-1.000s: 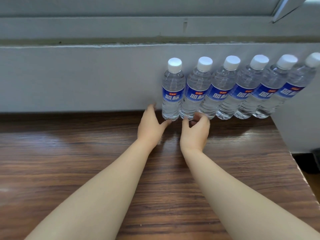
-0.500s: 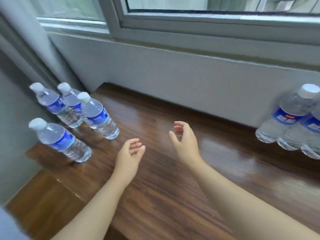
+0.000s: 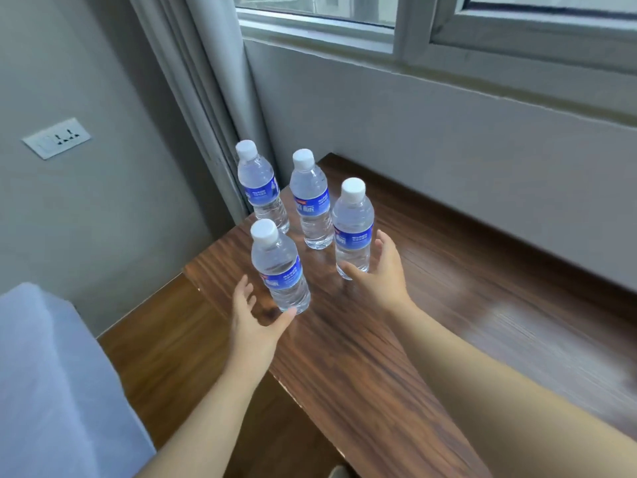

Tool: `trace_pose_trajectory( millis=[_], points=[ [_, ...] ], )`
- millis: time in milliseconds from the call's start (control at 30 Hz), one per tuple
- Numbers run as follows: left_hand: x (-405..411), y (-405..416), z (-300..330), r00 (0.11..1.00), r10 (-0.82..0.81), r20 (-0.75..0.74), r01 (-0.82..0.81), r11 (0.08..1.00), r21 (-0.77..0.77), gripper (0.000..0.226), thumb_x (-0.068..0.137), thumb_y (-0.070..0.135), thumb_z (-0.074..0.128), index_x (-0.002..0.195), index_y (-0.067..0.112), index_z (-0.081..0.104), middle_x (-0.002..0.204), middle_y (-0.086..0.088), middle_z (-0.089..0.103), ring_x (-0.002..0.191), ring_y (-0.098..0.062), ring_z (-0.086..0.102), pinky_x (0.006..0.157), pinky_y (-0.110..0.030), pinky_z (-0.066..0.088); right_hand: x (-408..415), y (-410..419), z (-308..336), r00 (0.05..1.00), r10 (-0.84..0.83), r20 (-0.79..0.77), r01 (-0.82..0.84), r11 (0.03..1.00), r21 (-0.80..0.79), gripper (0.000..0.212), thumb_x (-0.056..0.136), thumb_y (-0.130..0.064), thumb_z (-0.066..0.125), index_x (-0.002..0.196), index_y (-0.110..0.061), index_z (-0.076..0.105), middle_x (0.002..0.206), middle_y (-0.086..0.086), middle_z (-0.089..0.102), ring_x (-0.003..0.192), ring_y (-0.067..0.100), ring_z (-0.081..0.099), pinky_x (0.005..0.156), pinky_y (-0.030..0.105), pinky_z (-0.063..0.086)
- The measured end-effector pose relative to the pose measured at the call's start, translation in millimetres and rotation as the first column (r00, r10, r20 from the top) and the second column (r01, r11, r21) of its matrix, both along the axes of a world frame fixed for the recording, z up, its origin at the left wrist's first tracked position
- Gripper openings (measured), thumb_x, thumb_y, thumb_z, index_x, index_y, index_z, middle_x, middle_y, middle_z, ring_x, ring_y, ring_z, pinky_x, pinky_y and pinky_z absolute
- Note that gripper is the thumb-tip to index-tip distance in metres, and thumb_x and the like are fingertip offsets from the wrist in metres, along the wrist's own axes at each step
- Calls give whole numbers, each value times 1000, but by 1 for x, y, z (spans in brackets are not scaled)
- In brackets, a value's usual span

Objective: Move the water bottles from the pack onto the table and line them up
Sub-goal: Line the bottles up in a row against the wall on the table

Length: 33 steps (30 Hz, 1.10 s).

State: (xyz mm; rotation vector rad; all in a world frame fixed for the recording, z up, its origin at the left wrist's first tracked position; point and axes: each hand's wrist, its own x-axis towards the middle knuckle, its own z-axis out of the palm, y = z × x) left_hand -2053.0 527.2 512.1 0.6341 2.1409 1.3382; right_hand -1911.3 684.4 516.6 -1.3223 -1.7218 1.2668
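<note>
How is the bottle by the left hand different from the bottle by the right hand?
The bottle by the left hand stands nearest the table's front corner; the bottle by the right hand stands farther in. The left hand reaches the first one's base, while the right hand cups the second one's lower half. Both are upright, clear, white-capped and blue-labelled.

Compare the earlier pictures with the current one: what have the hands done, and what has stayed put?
Both hands left the lined-up row and reached toward the loose group: left hand now open beside the nearest bottle, right hand open around the right bottle. Neither grips yet. All four bottles remain upright on the table.
</note>
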Motion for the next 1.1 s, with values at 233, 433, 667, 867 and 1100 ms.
trace_pose_trajectory(
  millis=[233, 433, 667, 867, 1100],
  points=[
    [-27, 18, -7, 975, -219, -38, 222, 968, 113, 66, 73, 12, 82, 125, 38, 49, 120, 24, 61, 114, 7, 56, 94, -16, 42, -28, 1, -4, 984, -147, -106, 149, 989, 9, 54, 72, -24, 82, 111, -33, 45, 112, -11, 59, 98, 6, 58, 76, 15, 43],
    [-29, 31, -5, 971, -232, -51, 237, 962, 133, 64, 71, 18, 83, 125, 32, 51, 117, 15, 64, 104, -1, 63, 80, -9, 51, -28, 3, -3, 976, -199, -91, 202, 979, 18, 53, 74, -28, 81, 116, -25, 51, 110, -11, 62, 96, 5, 59, 72, 13, 41],
    [-3, 65, 8, 945, -327, -9, 319, 914, 250, 61, 71, 5, 82, 121, 26, 53, 111, 13, 66, 95, 9, 64, 78, -8, 51, 20, 3, 13, 938, -315, -146, 320, 947, 6, 53, 74, -25, 81, 119, -23, 55, 106, -14, 65, 93, -1, 61, 72, 7, 42],
    [69, 121, 21, 855, -519, 11, 490, 815, 309, 57, 71, 13, 83, 120, 20, 54, 111, 5, 68, 99, -4, 66, 84, -16, 50, 107, 12, 31, 887, -436, -152, 446, 894, 35, 54, 70, -27, 84, 116, -25, 57, 105, -13, 68, 96, 0, 64, 79, 17, 49],
    [175, 181, 27, 725, -688, 30, 645, 693, 322, 52, 68, 21, 85, 113, 21, 58, 106, 5, 71, 100, -12, 67, 92, -35, 52, 219, 16, 34, 780, -605, -159, 616, 787, 33, 55, 68, -28, 85, 116, -23, 58, 105, -9, 71, 99, 6, 66, 89, 30, 54]
  ],
)
